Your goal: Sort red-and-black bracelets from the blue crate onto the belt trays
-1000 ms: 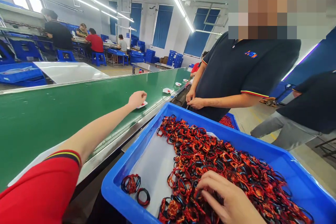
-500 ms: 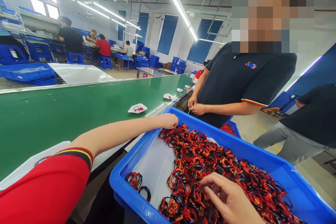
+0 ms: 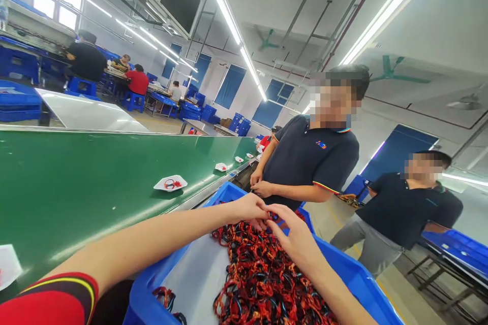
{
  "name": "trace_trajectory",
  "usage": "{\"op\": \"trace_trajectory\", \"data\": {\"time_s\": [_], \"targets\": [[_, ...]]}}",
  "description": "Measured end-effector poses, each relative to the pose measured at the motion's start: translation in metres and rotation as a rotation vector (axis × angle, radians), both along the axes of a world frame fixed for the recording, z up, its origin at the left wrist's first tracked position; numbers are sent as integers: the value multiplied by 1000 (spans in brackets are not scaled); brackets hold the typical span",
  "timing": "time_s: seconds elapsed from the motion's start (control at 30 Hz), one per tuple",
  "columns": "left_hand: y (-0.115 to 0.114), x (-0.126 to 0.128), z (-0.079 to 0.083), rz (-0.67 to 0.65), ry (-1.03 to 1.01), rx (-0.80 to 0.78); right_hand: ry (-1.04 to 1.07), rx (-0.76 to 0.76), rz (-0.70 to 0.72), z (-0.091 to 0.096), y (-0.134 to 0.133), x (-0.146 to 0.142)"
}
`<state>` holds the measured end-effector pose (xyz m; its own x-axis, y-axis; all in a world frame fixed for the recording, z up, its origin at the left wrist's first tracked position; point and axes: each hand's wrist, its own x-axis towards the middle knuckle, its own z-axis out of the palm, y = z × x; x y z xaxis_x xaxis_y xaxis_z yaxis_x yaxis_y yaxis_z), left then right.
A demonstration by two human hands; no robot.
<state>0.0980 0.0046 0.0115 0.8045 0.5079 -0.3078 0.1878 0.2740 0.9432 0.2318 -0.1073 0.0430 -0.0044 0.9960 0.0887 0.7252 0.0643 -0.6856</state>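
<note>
My left hand (image 3: 251,209) and my right hand (image 3: 293,231) meet above the far end of a blue bin (image 3: 345,284). Their fingertips come together around a small red-and-black wire loop (image 3: 272,215), mostly hidden by the fingers. The fingers of my left hand are curled in; the thumb and forefinger of my right hand close in from the other side. Below lies a dense heap of similar red-and-black wire loops (image 3: 263,274). A white liner (image 3: 194,269) shows in the bin's left part, with a few separate loops near the front.
A green conveyor belt (image 3: 95,177) runs along the left, carrying several white trays, one nearby holding red-and-black pieces (image 3: 170,184). A co-worker in a dark shirt (image 3: 305,157) stands beyond the bin, hands together. Another person (image 3: 407,208) stands at the right near a table.
My left hand has lifted from the heap's far corner. My right hand has moved up and away from me, from the near heap to meet it. The view has tilted upward.
</note>
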Motion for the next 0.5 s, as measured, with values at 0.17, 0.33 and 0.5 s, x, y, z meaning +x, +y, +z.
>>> {"op": "trace_trajectory", "data": {"time_s": [0.17, 0.33, 0.5], "targets": [[8, -8, -8, 156, -98, -200, 811, -117, -288, -29, 32, 9], [10, -8, -14, 269, -230, -128, 1265, -166, -347, -39, 51, 14], [17, -6, -34, 324, -255, 86, 1326, -183, -339, -54, 60, 14]]}}
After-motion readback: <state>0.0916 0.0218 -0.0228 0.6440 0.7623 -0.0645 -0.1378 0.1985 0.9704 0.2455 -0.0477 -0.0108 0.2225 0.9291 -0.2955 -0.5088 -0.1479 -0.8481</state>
